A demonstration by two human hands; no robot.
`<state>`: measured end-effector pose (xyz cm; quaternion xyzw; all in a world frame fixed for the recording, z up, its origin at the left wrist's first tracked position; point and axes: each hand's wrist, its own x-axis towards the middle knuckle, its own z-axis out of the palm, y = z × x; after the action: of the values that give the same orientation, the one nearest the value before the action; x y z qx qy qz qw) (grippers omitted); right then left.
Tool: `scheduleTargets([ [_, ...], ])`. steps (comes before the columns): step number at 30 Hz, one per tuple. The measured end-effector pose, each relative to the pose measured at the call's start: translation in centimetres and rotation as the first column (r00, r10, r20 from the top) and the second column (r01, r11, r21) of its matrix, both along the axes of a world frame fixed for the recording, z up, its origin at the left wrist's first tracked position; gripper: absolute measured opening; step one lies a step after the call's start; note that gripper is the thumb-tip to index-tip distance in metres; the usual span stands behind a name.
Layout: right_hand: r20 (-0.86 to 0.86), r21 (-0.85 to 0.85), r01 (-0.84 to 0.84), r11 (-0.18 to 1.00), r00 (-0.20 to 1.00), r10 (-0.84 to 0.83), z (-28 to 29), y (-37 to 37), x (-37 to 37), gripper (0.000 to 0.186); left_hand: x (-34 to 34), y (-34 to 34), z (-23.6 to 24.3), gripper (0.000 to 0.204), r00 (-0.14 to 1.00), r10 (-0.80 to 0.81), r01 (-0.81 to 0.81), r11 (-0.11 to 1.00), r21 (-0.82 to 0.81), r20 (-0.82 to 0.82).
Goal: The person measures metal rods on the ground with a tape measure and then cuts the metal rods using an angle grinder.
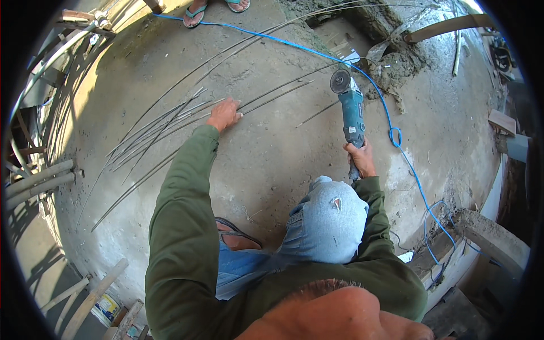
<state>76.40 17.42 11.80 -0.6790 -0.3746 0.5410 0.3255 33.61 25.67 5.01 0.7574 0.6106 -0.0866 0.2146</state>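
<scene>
My right hand [362, 158] is closed round the rear handle of a teal angle grinder [352, 107]. The grinder points away from me, its dark round disc [340, 81] at the far end, held above the concrete floor. Out to the front left, my left hand [225, 113] reaches down with its fingers closed on a thin steel rod [275, 92]. Several cut rods [170, 120] lie beside that hand in a loose, partly crossed bundle. Another short rod [317, 114] lies between the two hands. The palm side of my left hand is hidden.
A blue cord [387, 116] runs along the right with a loop in it. Wet mortar [405, 59] surrounds a pit [347, 34] at the back. A person's sandalled feet [195, 14] stand at the far edge. Wooden poles [42, 184] lie at the left; a concrete block [496, 238] is at the right.
</scene>
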Motion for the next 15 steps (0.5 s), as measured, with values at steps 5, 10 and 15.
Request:
scheduleTargets([
  [5, 0.054, -0.033, -0.081, 0.996, 0.995, 0.083, -0.7, 1.8, 1.2, 0.042, 3.8, -0.4, -3.5, 0.057, 0.959, 0.265, -0.275, 0.957, 0.091, 0.104],
  [10, 0.145, -0.053, -0.182, 0.982, 0.972, 0.188, -1.1, 4.4, 2.9, 0.043, 4.6, -0.3, -5.8, 0.046, 0.943, 0.296, -0.327, 0.911, 0.251, 0.152],
  [15, 0.227, -0.06, -0.331, 0.942, 0.914, 0.336, -1.8, 7.5, 4.3, 0.04, 4.2, -0.6, -7.3, 0.034, 0.956, 0.221, -0.274, 0.907, 0.32, 0.193],
])
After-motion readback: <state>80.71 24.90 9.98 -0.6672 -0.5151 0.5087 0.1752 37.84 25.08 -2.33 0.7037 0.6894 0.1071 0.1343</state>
